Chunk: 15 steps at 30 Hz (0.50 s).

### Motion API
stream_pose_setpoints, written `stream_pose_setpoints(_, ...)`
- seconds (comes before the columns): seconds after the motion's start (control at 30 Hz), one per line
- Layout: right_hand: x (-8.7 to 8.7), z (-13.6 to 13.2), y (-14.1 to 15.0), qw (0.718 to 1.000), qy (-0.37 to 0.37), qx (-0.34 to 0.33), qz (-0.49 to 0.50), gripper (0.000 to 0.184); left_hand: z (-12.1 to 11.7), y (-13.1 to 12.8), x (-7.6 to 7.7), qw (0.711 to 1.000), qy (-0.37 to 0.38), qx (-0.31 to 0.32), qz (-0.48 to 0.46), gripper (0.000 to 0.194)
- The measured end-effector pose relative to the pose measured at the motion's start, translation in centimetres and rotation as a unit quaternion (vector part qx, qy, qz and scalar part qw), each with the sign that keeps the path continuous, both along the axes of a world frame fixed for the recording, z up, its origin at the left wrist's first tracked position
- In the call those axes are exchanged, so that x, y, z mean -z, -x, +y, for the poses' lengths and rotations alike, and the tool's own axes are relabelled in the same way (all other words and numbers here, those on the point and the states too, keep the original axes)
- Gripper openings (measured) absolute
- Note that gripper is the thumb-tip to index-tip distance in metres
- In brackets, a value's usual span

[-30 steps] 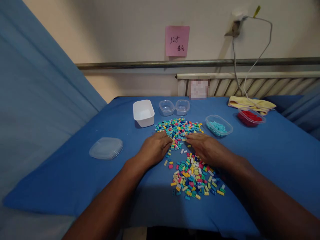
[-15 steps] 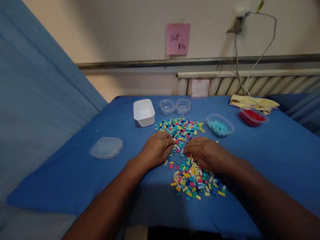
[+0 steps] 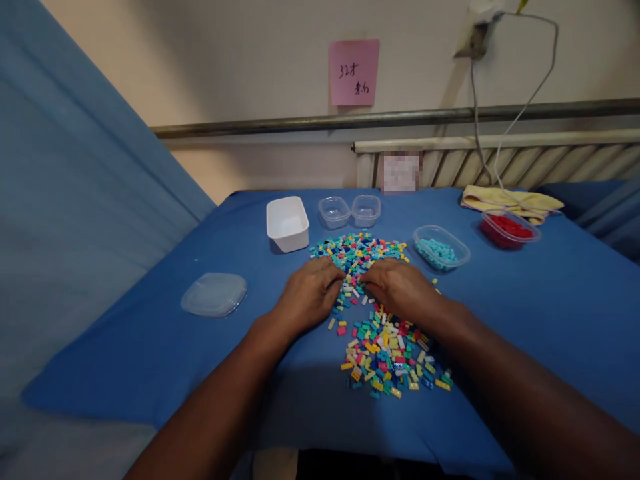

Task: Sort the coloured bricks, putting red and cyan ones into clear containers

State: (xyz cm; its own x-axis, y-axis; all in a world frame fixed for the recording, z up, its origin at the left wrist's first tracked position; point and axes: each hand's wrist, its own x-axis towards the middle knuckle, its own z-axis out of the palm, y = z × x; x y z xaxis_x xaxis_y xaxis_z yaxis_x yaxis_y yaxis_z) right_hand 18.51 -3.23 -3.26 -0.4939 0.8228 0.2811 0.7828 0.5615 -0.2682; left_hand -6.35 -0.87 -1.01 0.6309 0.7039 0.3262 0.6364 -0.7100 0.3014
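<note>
Small bricks of many colours lie on the blue-covered table (image 3: 540, 307) in two heaps: a far heap (image 3: 363, 245) and a near heap (image 3: 393, 363). My left hand (image 3: 309, 295) rests palm down at the left of the gap between them, fingers curled onto the bricks. Opposite it, my right hand (image 3: 400, 288) lies palm down with fingers bent, its tips almost meeting those of the left. Both sets of fingertips are tucked under, so whatever they hold is hidden.
A white tub (image 3: 287, 223) and two small clear cups (image 3: 334, 212) (image 3: 366, 210) stand behind the heaps. To the right are a clear tub of turquoise bricks (image 3: 441, 248), a tub of red bricks (image 3: 509, 229) and a yellow cloth (image 3: 510, 199). A clear lid (image 3: 214, 294) lies left.
My right hand has slid left and slightly away from me, closing in on my left hand. The left hand has barely shifted. The view has tilted a little downward.
</note>
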Motion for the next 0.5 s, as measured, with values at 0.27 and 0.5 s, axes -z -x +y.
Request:
stream_pose_setpoints(0.27,0.3,-0.2,0.5,1.000,0.004,0.000,-0.006,0.020,0.9,1.2,-0.8,0.998,0.036,0.000,-0.055,0.017)
stream_pose_setpoints(0.5,-1.2,-1.9,-1.2,0.990,0.037,-0.106,0.080,0.024,0.4,1.3,-1.3,0.993,0.083,0.080,0.030,0.023)
